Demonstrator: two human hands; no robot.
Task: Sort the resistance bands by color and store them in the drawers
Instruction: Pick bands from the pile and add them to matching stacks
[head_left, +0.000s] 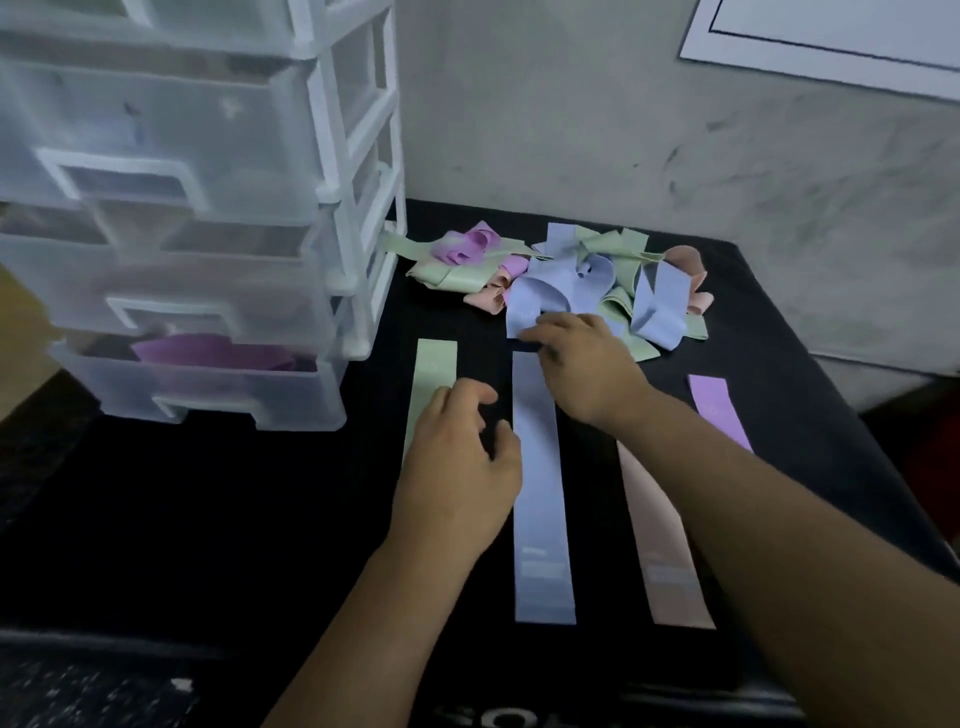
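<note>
Bands (571, 280), thin, soft & light, lie tangled in a pile at back of black table (208, 519), w/ others laid flat in rows nearer the person. Right hand (587, 369) curls on a blue band (524, 306) at pile's near edge, pinching or just pressing can't be told; left hand (462, 467) hovers loosely curled, empty, btwn green strip (434, 374) & blue strip (540, 493). Likely best pulled by a free end; drawers (208, 260) crowd the left, table edge runs near purple strip (714, 405) at right.
</note>
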